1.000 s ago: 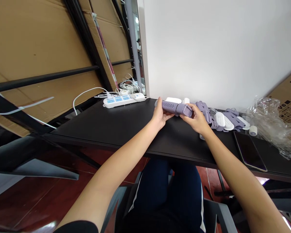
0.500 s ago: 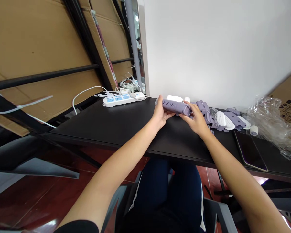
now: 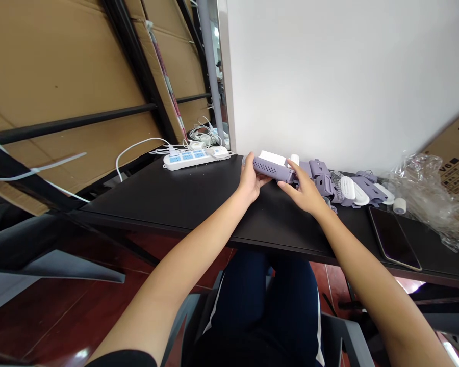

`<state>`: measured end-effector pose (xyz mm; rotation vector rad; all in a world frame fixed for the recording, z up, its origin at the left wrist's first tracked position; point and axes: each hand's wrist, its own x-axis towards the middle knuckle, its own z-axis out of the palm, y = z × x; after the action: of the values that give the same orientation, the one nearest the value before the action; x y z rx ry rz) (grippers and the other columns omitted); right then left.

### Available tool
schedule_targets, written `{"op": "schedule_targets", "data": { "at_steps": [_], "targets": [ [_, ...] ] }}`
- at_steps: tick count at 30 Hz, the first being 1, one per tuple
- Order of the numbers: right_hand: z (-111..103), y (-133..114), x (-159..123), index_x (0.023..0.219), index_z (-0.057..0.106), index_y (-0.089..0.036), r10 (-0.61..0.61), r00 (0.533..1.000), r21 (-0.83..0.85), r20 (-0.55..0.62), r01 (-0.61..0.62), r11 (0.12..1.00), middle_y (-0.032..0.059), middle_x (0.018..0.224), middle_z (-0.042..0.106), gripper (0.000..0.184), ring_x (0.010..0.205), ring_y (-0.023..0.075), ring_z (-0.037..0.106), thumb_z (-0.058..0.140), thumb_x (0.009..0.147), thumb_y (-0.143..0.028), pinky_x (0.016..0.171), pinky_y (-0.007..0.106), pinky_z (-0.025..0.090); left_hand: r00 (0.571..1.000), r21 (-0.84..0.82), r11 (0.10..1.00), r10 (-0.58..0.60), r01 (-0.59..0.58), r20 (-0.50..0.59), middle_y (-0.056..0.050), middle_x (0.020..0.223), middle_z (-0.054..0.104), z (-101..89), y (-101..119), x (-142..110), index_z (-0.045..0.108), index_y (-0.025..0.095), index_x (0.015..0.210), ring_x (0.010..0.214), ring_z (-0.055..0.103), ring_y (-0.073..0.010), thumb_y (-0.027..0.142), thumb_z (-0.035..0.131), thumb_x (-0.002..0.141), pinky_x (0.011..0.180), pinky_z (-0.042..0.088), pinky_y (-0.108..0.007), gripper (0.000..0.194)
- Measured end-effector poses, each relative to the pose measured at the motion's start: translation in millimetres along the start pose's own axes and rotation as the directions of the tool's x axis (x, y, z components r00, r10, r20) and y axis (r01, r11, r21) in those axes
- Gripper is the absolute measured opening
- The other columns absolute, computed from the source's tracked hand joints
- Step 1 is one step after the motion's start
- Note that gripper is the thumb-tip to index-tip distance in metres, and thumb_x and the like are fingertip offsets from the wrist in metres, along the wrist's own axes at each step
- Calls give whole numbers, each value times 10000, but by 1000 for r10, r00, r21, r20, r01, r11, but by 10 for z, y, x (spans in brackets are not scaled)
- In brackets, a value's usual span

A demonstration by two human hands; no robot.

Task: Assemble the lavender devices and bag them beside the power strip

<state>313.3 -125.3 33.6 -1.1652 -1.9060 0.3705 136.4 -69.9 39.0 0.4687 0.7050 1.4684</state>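
Black counter (image 3: 191,204) is running below a white wall (image 3: 340,76). Both forearms are extending over it. Left hand (image 3: 250,182) is holding a perforated purple casing (image 3: 272,169), fingers pinching its left end. Right hand (image 3: 305,192) is cupping near the right end, fingers standing apart; contact unclear. Purple and white parts (image 3: 348,188) are lying beside it. Clear plastic (image 3: 426,191) is leaning against a carton (image 3: 457,153), contents hidden.

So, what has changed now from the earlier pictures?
The purple device tilts slightly more down to the right, its right end part less visible. The right hand has spread its fingers; whether it let go, I cannot tell. The left hand still holds on; power strip and phone stayed put.
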Motion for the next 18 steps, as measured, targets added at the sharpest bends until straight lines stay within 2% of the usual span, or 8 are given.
{"op": "schedule_targets", "data": {
  "at_steps": [3,5,9,12,14,16,18],
  "targets": [
    [7,-24,-3,1641,362,-293,71,997,103,10,-72,992,103,1666,434,820,1514,365,427,618,942,-637,1223,615,379,996,-86,995,54,-48,65,-18,865,675,-6,10,3,624,222,1001,814,662,-171,451,623,945,871,559,-329,237],
    [10,-32,-12,1653,329,-275,107,994,108,11,-108,988,121,1666,424,890,1507,370,430,662,908,-631,1217,605,387,987,-125,990,80,-62,140,-23,893,696,2,14,-11,644,200,972,847,669,-172,432,610,940,877,556,-311,236],
    [30,-47,-52,1665,284,-247,72,997,-21,29,-71,997,169,1649,403,999,1513,381,410,752,839,-556,1243,596,331,952,-130,990,98,-62,289,-55,1013,748,26,3,-63,685,187,1030,1019,711,-222,487,619,951,955,563,-329,318],
    [73,-56,-88,1678,245,-265,107,994,-114,19,-104,988,196,1595,426,1033,1474,414,447,763,822,-525,1203,626,364,931,4,1000,14,-16,365,-83,1136,765,27,-40,-102,689,204,1137,1150,707,-272,515,675,935,1028,555,-389,372],
    [114,-66,-104,1682,229,-259,126,992,-140,-13,-126,982,204,1578,432,1045,1469,425,448,759,823,-527,1181,624,389,926,94,995,-9,-29,378,-74,1215,760,17,-80,-113,670,238,1218,1180,705,-268,439,723,919,1045,555,-407,364],
    [152,-82,-106,1683,221,-235,122,992,-138,-15,-123,983,209,1600,416,1053,1488,415,426,749,830,-554,1184,599,396,948,112,991,32,-71,317,-61,1241,758,6,-112,-107,660,256,1239,1158,716,-248,382,734,913,1029,571,-390,357],
    [154,-96,-86,1684,221,-228,109,994,-108,13,-107,988,200,1630,401,1004,1480,387,444,686,880,-609,1168,568,420,971,124,989,52,-82,232,-77,1209,767,2,-122,-87,675,230,1216,1103,732,-238,397,704,933,983,595,-368,330]
  ]
}}
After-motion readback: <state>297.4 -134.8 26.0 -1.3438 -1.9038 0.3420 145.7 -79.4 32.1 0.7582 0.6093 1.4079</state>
